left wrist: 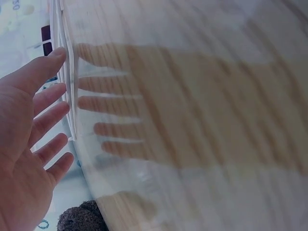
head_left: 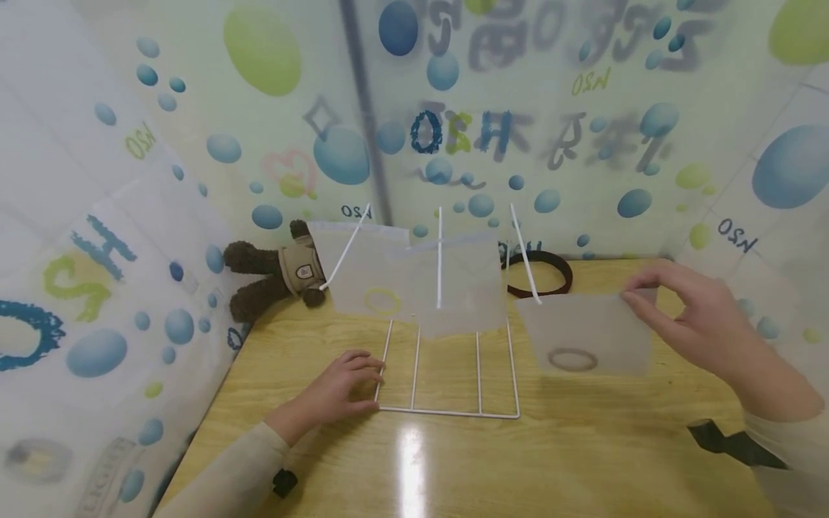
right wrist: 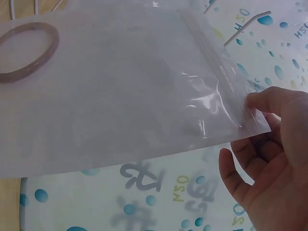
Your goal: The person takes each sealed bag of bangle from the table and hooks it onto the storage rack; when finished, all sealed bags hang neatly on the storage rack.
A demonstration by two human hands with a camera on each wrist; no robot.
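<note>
My right hand [head_left: 699,316] pinches the top right corner of a translucent plastic bag [head_left: 589,324] between thumb and fingertips. A brownish ring [right wrist: 29,50] shows through the bag. The bag's left top corner is at the tip of the right prong of a white wire rack [head_left: 453,413]; whether it is hooked there I cannot tell. My left hand [head_left: 346,387] is at the front left corner of the rack's base, fingers extended and spread in the left wrist view, thumb at the wire. Two similar bags are on the rack: a left bag [head_left: 350,266] with a yellow ring [head_left: 383,301], and a middle bag [head_left: 463,288].
A dark brown round band [head_left: 565,277] lies on the wooden table [head_left: 583,446] behind the right bag. At the back left, a brown plush toy [head_left: 299,272] lies on its side. Curtains [head_left: 557,144] with bubble prints surround the table.
</note>
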